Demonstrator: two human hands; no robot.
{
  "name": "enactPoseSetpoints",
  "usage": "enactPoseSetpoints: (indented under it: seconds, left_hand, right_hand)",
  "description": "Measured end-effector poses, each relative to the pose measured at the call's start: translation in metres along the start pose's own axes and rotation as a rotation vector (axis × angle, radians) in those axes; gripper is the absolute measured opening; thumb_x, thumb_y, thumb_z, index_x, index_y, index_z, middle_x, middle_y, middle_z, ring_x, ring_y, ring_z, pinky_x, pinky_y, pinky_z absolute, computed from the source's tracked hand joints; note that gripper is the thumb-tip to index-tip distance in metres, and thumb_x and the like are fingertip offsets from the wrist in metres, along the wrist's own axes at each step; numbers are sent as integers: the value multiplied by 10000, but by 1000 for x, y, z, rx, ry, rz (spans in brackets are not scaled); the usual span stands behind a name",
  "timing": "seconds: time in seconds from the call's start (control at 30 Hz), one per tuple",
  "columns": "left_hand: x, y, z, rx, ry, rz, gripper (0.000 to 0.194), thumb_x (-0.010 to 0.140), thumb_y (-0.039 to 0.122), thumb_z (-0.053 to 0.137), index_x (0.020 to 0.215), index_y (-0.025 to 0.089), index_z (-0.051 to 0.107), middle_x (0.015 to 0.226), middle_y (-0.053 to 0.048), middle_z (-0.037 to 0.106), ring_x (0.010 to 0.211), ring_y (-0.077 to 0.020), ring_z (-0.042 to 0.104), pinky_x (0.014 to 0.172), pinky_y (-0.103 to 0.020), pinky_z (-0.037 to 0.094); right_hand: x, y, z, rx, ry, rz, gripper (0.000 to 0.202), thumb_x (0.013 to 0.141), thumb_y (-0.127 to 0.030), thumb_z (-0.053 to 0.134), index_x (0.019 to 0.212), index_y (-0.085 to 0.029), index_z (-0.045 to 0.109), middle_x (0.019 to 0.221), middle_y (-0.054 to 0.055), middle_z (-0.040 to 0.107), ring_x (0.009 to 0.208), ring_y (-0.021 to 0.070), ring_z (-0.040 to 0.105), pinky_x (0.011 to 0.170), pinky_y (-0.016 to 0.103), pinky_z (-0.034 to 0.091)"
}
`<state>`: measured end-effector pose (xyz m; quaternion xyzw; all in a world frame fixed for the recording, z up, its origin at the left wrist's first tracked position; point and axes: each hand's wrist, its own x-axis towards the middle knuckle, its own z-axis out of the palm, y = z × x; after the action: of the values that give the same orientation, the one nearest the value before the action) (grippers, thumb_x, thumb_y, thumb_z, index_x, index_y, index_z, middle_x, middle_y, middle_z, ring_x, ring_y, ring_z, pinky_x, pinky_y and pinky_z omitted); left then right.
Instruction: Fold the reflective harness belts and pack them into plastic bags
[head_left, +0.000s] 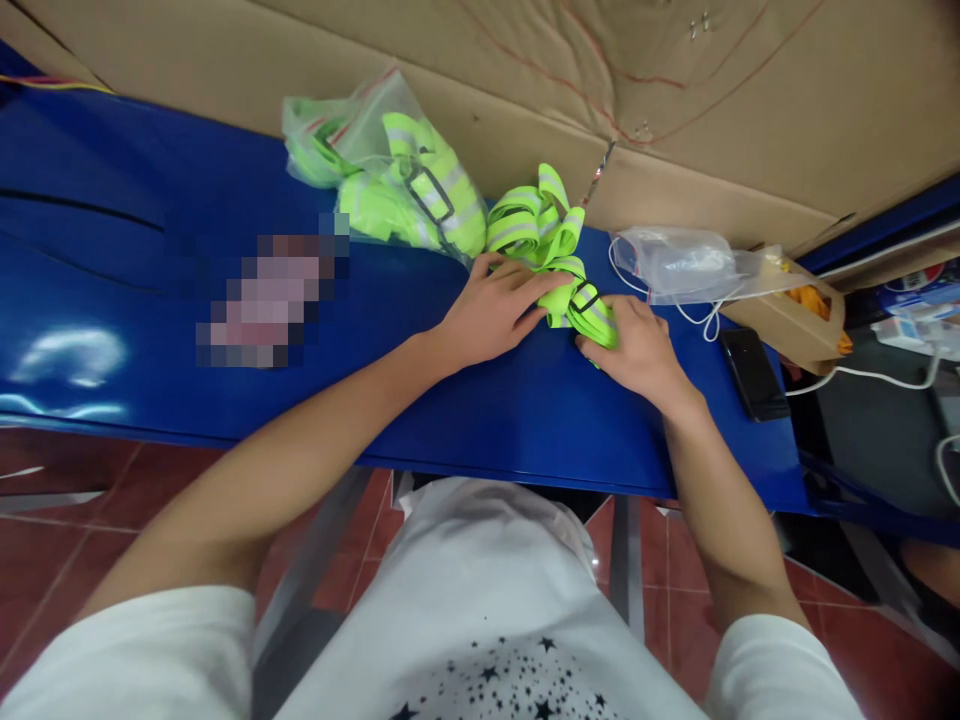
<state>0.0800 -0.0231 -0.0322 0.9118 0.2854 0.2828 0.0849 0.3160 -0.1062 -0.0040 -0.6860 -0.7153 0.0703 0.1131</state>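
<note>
A neon-yellow reflective strap (592, 318) with a grey stripe and a black buckle lies folded in a bundle on the blue table. My right hand (637, 350) is closed around the bundle's right end, thumb at the near side. At its left end, my left hand (499, 310) grips the strap with fingers laid over it and thumb below. Behind my hands, loose loops of neon strap (517, 225) are heaped up. To their left sits a clear plastic bag (427, 190) holding more neon straps, a black buckle showing through.
On the right are a clear plastic bag (675, 262), a white cable (709, 325), a black phone (754, 375) and an open cardboard box (806, 315) with something orange inside. A blurred-out item (270, 300) lies left. Cardboard (540, 90) walls the back of the blue table (480, 420).
</note>
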Motion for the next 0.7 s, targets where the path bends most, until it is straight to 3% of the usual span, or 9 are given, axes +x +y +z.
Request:
enactPoseSetpoints:
  seconds: [0.1, 0.2, 0.3, 0.37, 0.47, 0.57, 0.7]
  left_hand:
    - [0, 1, 0, -19, 60, 18, 371, 1056, 281, 451, 1392, 243, 601, 1202, -89, 744, 1162, -264, 656, 1108, -468, 352]
    - [0, 1, 2, -33, 74, 41, 338, 1063, 265, 421, 1325, 237, 632, 1164, -83, 751, 1135, -255, 667, 1081, -452, 378]
    - [0, 1, 4, -55, 57, 51, 309, 1048, 259, 444, 1280, 225, 644, 1161, -88, 748, 1128, -258, 669, 1039, -436, 415]
    - [0, 2, 4, -63, 58, 52, 279, 1028, 247, 473, 1238, 206, 651, 1137, -89, 746, 1090, -251, 678, 998, -414, 442]
    - [0, 4, -1, -74, 99, 55, 198, 996, 229, 509, 1115, 184, 661, 994, -70, 736, 952, -222, 687, 929, -377, 471]
    - [-2, 11, -9, -140, 103, 69, 128, 970, 232, 537, 1003, 194, 655, 864, -31, 702, 808, -181, 661, 814, -321, 480]
    - [-5, 26, -12, -354, -32, 52, 157, 991, 300, 538, 961, 198, 654, 828, -10, 687, 732, -138, 637, 712, -261, 470]
  right_hand:
    - [-4, 0, -6, 8, -42, 44, 664, 838, -428, 668, 1432, -184, 498, 1185, 159, 729, 1166, 405, 664, 1113, 719, 341]
    - [-9, -7, -6, -1, -41, 54, 908, 836, -478, 715, 1600, -197, 314, 1329, 189, 683, 1246, 441, 632, 1140, 795, 251]
    - [-11, -18, -2, -9, -31, 8, 967, 854, -467, 726, 1658, -230, 243, 1485, 205, 585, 1305, 460, 596, 1094, 734, 391]
    - [-11, -22, -1, -16, -45, 9, 851, 889, -428, 694, 1635, -237, 331, 1393, 200, 652, 1214, 456, 651, 1001, 663, 499]
    - [-10, -19, -1, 28, 2, 56, 692, 942, -420, 626, 1579, -224, 437, 1228, 187, 729, 1049, 436, 710, 919, 632, 545]
    - [-5, -8, 1, 275, 107, 54, 644, 949, -473, 631, 1527, -232, 480, 1211, 142, 732, 1013, 374, 718, 948, 597, 557]
    - [3, 0, -1, 906, 239, 4, 541, 903, -513, 716, 1373, -288, 571, 1322, 50, 681, 1152, 265, 689, 1057, 484, 553]
